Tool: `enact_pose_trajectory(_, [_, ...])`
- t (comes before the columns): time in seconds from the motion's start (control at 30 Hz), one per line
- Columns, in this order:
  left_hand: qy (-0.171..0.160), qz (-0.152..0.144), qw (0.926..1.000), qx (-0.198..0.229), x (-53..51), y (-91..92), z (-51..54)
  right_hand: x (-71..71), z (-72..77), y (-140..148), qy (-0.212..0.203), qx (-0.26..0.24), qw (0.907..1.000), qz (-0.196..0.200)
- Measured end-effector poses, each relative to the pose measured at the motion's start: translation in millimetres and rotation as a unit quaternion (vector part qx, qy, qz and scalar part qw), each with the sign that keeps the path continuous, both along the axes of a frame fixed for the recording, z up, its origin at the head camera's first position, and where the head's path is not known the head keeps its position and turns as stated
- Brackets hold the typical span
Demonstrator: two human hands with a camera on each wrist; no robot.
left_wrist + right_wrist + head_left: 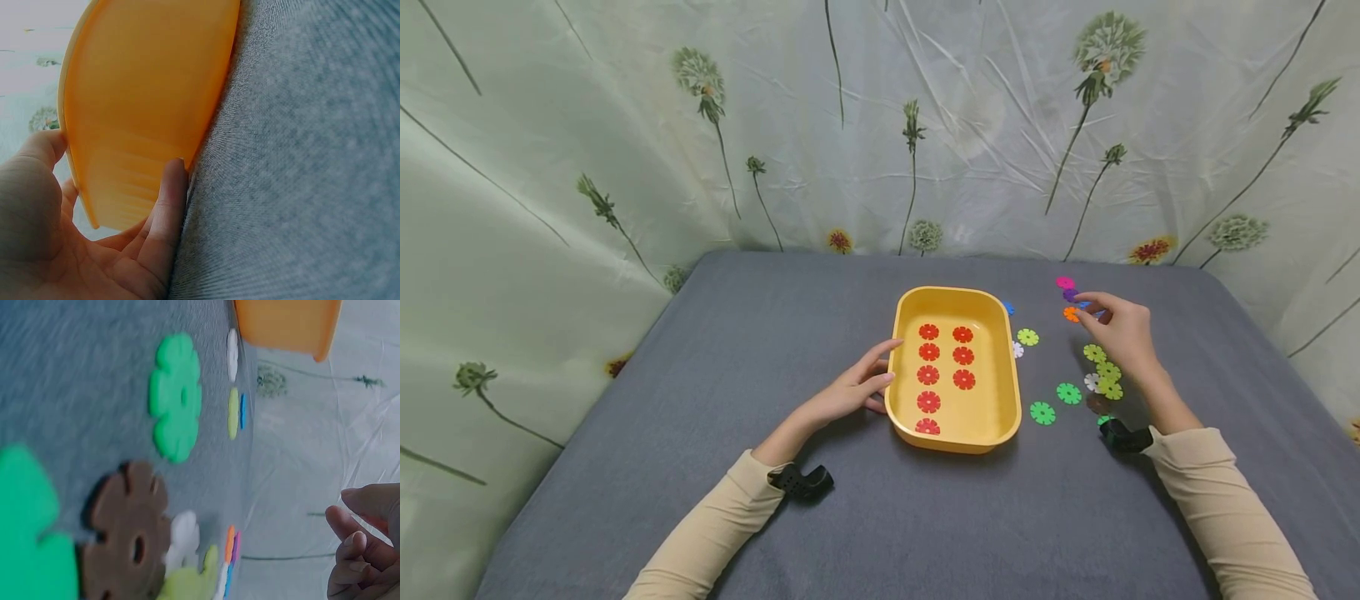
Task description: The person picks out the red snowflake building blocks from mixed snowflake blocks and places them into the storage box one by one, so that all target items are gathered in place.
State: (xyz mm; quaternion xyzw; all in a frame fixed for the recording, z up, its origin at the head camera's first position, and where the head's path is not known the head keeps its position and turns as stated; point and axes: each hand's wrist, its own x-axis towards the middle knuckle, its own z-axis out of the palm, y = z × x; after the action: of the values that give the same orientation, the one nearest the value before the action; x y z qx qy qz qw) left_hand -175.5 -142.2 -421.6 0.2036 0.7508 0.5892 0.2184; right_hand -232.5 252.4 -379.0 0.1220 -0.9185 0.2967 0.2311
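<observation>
A yellow plastic basin (955,425) stands on the grey cloth, with several red flower-shaped discs (928,375) in two columns on its floor. My left hand (850,387) holds the basin's left side. In the left wrist view the thumb lies at the rim of the basin (144,94) and fingers press its outer wall. My right hand (1122,333) hovers over the far right discs, thumb and forefinger bent toward each other with a gap. Nearest its fingertips are an orange disc (1071,314) and a purple disc (1070,295). I see nothing between those fingers in the right wrist view.
Right of the basin lie loose discs: green (1068,393), yellow-green (1107,371), brown (1099,404), white (1092,382) and pink (1065,282). A blue disc (1009,308) is partly behind the basin. A flower-print curtain (850,125) hangs behind the table.
</observation>
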Motion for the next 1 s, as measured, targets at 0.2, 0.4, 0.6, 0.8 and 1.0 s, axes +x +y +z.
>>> enact_pose_trajectory(0.2, [0.001, -0.001, 1.0, 0.002, -0.4, 0.5, -0.2, -0.1, -0.6, 11, -0.033, -0.001, 0.9992, -0.024])
enact_pose_trajectory(0.4, [0.0, 0.0, 1.0, 0.001, 0.4, 0.6, 1.3, -4.8, -3.3, 25, -0.043, 0.01, 0.998, -0.045])
enact_pose_trajectory(0.6, [0.001, -0.001, 1.0, -0.001, 0.3, 0.5, 1.6, -7.3, -6.2, 35, -0.077, 0.003, 0.9956, -0.052])
enact_pose_trajectory(0.8, [0.003, -0.004, 1.0, 0.0, 0.2, -0.4, 0.5, -10.4, -6.9, 41, -0.098, 0.005, 0.9929, -0.067])
enact_pose_trajectory(1.0, [0.002, -0.005, 1.0, 0.003, -0.5, -0.7, -0.9, -13.6, -7.5, 49, -0.139, 0.018, 0.9863, -0.087])
